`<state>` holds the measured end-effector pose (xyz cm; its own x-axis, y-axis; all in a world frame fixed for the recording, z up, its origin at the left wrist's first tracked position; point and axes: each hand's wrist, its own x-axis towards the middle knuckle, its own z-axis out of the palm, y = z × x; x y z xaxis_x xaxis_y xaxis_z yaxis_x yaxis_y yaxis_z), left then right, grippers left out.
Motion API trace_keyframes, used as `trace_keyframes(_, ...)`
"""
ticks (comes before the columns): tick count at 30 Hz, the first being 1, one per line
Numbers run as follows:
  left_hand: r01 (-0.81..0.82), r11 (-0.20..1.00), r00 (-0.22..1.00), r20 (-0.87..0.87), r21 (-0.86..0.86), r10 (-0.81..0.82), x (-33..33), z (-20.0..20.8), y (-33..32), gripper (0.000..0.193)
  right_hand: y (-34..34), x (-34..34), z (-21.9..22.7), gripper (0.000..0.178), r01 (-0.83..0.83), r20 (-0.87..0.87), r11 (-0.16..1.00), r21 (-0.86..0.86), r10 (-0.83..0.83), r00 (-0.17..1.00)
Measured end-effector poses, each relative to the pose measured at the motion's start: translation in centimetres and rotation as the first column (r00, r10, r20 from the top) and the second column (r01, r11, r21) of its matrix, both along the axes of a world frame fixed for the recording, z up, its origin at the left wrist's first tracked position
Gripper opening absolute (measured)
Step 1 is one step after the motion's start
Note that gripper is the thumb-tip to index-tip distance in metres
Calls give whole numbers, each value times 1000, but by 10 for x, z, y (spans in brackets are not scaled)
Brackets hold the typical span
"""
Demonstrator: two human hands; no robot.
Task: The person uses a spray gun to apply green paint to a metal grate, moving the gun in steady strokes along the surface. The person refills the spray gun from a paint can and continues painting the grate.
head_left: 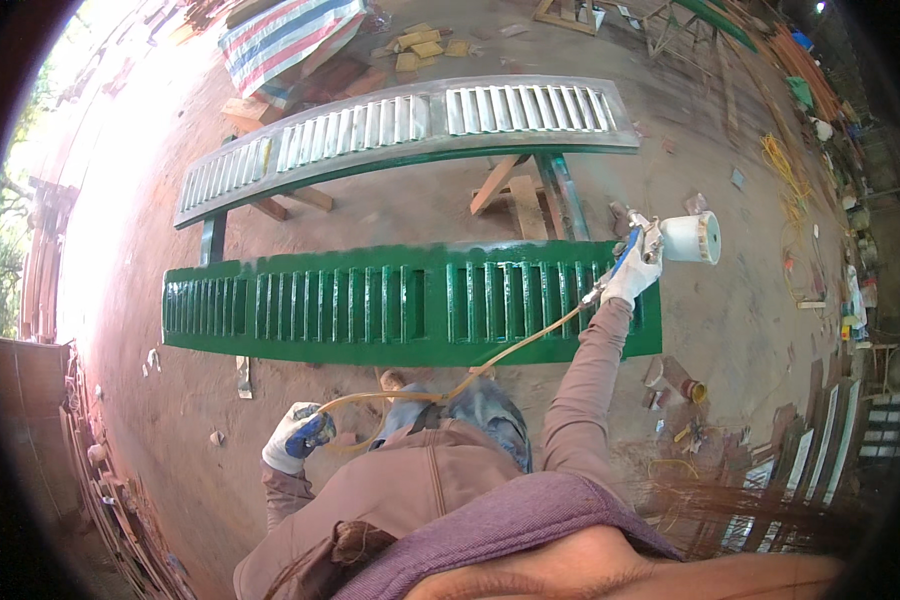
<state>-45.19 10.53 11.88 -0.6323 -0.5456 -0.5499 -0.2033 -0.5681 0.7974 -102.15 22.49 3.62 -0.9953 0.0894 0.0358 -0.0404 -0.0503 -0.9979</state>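
Observation:
My right hand (634, 276), in a white glove, grips a spray gun (648, 236) with a white paint cup (694, 240) on its side. It is over the right end of a louvered panel coated in wet, glossy green paint (350, 348). A thin yellowish hose (515, 352) runs from the gun across my front to my left hand (300, 436). That hand, in a white and blue glove, is closed on the hose low on the left. Beyond the green panel lies a second louvered panel (435, 112), greyish white on top, with a green near edge.
Wooden supports (526, 205) stand under the far panel. A striped sheet (288, 42) and yellowish blocks (425, 42) lie at the back. A yellow cord (785, 175) hangs at the right. A small can (694, 391) and slats (820, 445) lie at the lower right.

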Motion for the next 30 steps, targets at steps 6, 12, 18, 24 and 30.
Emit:
trace_keyframes(6, 40, 999, 999, 11, 9, -40, -29, 2, 3, 34, 23, -42, 7, 34, 189, -71, 982, 19, -188, 980)
trace_keyframes(12, 76, 996, 996, 37, 53, -78, -46, 5, 2, 34, 20, -50, 9, 37, 104, -114, 985, -135, -120, 986)
trace_keyframes(18, -19, 998, 999, 44, 61, 16, -54, 6, 2, 31, 11, -6, -7, 30, -198, 75, 963, -184, 215, 974)
trace_keyframes(24, -52, 998, 998, 36, 28, 51, -49, -5, 0, 30, 5, 5, -18, 25, -373, 38, 910, -180, 385, 922)
trace_keyframes(30, 14, 995, 998, -65, 101, -7, -45, -7, 4, 29, 15, -39, 9, 30, -133, -33, 983, -128, 130, 991)
